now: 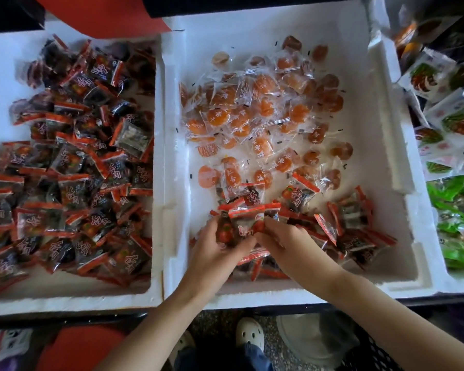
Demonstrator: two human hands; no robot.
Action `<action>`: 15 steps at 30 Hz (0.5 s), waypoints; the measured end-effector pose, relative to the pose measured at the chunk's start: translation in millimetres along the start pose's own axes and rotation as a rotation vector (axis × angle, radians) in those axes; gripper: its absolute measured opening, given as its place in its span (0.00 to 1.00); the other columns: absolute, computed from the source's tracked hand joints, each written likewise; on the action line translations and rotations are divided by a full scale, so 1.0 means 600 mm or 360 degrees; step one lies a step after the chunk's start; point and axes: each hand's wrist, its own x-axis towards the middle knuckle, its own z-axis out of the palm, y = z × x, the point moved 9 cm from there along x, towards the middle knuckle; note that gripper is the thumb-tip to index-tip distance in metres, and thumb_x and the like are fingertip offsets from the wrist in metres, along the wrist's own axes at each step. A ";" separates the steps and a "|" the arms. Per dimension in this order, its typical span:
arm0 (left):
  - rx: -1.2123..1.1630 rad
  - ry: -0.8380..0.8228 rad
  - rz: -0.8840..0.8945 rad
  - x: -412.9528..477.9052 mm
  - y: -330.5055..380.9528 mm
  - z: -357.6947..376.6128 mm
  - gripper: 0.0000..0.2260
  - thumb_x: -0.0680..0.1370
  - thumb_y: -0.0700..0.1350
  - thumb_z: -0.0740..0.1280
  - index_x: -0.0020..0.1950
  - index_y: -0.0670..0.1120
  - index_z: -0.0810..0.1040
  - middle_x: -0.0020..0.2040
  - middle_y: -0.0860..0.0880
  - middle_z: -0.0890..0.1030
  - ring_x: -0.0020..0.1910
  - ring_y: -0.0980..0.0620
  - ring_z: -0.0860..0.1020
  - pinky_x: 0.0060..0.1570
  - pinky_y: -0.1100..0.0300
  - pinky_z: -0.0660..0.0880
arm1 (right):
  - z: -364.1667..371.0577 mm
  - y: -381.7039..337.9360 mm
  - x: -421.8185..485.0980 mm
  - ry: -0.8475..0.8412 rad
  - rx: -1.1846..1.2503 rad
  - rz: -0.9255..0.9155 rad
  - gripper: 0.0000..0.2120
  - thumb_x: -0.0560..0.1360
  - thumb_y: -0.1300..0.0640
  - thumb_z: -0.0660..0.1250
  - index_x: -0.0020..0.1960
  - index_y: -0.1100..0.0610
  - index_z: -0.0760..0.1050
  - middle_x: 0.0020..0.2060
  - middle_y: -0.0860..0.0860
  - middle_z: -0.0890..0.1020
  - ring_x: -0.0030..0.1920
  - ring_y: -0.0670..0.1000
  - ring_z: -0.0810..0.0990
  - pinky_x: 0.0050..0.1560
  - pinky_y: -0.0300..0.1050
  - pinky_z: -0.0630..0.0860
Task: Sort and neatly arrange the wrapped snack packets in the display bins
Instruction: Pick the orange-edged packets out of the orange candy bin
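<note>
Two white foam bins stand side by side. The left bin is full of dark packets with red edges. The middle bin holds clear packets of orange rounds at the back and a heap of dark red-edged packets at the front. My left hand grips a bunch of these red-edged packets near the bin's front. My right hand meets it from the right, fingers curled on the same bunch.
To the right lie white packets with green and brown prints and green bags. A red sheet hangs over the back. Below the bins' front edge are the floor, white shoes and a red stool.
</note>
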 end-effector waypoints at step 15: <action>-0.0187 0.0234 0.0055 -0.005 -0.014 -0.084 0.15 0.70 0.40 0.76 0.55 0.49 0.79 0.47 0.53 0.86 0.47 0.55 0.84 0.49 0.61 0.79 | -0.034 0.053 0.059 0.0197 -0.0688 0.0148 0.28 0.70 0.52 0.72 0.67 0.56 0.67 0.61 0.51 0.74 0.57 0.50 0.74 0.61 0.42 0.70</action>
